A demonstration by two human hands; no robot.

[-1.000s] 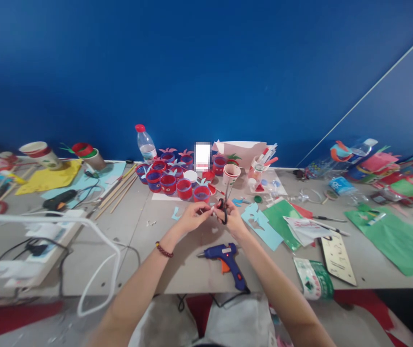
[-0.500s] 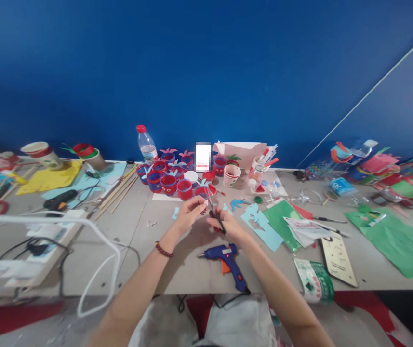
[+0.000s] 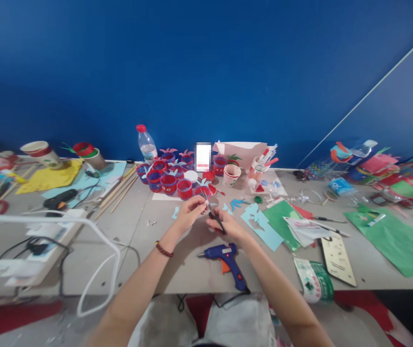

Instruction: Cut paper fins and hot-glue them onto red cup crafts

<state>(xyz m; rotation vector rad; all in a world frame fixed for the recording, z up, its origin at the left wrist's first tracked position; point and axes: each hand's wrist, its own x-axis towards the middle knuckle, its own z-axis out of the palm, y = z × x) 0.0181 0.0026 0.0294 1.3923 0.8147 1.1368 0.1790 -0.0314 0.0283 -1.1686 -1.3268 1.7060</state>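
In the middle of the head view, my right hand [image 3: 226,224] is closed around black-handled scissors [image 3: 218,220], whose blades point away and to the left. My left hand [image 3: 190,212] pinches a small white piece [image 3: 205,204] at the blades; its exact kind is too small to make out. Just beyond the hands stand several red and blue paper cups [image 3: 169,184] with leaf-shaped paper tops. A blue glue gun [image 3: 226,258] with an orange trigger lies on the table nearer to me, its nozzle toward the left.
On the right are cut light-blue paper [image 3: 262,226], green sheets [image 3: 397,241] and a green-white packet [image 3: 313,280]. Wooden sticks [image 3: 119,190] and a power strip [image 3: 52,246] with looping white cable lie left. A bottle [image 3: 147,144] and a white-red cup [image 3: 232,175] stand at the back.
The scissors' blades have swung to the left, closer to the small white piece in my left hand. Both hands stay in nearly the same place.
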